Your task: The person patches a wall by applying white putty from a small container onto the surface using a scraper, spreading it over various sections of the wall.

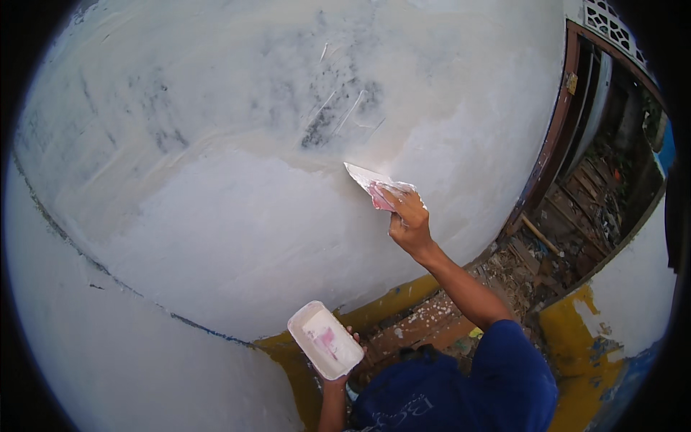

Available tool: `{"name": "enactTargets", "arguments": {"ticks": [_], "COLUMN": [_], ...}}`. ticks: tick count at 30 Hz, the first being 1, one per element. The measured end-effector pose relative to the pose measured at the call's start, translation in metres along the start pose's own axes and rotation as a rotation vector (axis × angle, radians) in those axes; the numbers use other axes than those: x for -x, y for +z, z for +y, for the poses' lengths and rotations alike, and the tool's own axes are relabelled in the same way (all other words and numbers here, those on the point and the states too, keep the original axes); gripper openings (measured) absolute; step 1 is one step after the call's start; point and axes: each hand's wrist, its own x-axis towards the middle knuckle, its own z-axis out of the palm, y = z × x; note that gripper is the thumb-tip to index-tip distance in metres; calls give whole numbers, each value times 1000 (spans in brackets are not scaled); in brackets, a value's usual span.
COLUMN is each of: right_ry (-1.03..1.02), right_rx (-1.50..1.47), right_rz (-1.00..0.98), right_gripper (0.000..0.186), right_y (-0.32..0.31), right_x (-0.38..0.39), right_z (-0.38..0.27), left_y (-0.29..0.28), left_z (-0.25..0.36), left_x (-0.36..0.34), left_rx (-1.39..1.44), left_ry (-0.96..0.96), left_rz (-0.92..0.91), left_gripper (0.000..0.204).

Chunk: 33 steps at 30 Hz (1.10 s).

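My right hand [409, 223] is closed on a putty knife [371, 180] smeared with white filler and pink at its near end. The blade is at the pale wall [237, 201], just below a dark, mottled patch [327, 119] with a few raised white streaks; I cannot tell whether it touches. Low in the view, my left hand [338, 376] holds a white rectangular plastic tray [314, 320] with white paste and a pink smear inside, its fingers curled round the tray's side.
A brown door frame [554, 122] at the right opens onto ground with wood scraps and rubble [579, 201]. A yellow-painted band [392, 295] runs along the wall's foot above debris. A low white-and-yellow wall [619, 281] stands at right, and another wall surface [122, 345] at left.
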Motion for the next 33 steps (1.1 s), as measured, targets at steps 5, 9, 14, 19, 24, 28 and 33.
{"name": "enactTargets", "arguments": {"ticks": [5, 9, 14, 19, 24, 28, 33], "right_ry": [23, -30, -116, 111, 69, -25, -42], "right_rx": [-17, 211, -50, -57, 180, 74, -113], "right_rz": [194, 242, -74, 388, 339, 13, -41], "right_gripper": [68, 67, 65, 61, 63, 62, 60], "right_y": [-4, 26, 53, -13, -25, 28, 25], "right_x": [-54, -69, 14, -37, -56, 30, 57], "right_z": [3, 3, -35, 7, 56, 2, -5], "left_y": [7, 2, -3, 1, 1, 6, 3], "left_z": [0, -1, -1, -2, -4, -7, 2], "left_x": [3, 3, 8, 18, 17, 9, 10], "left_rx": [-45, 61, -22, -15, 54, 19, -100], "left_ry": [25, 21, 32, 52, 42, 30, 30], "left_rz": [-23, -12, -26, -20, -38, -35, -32], "left_gripper": [77, 79, 81, 81, 78, 76, 76]}}
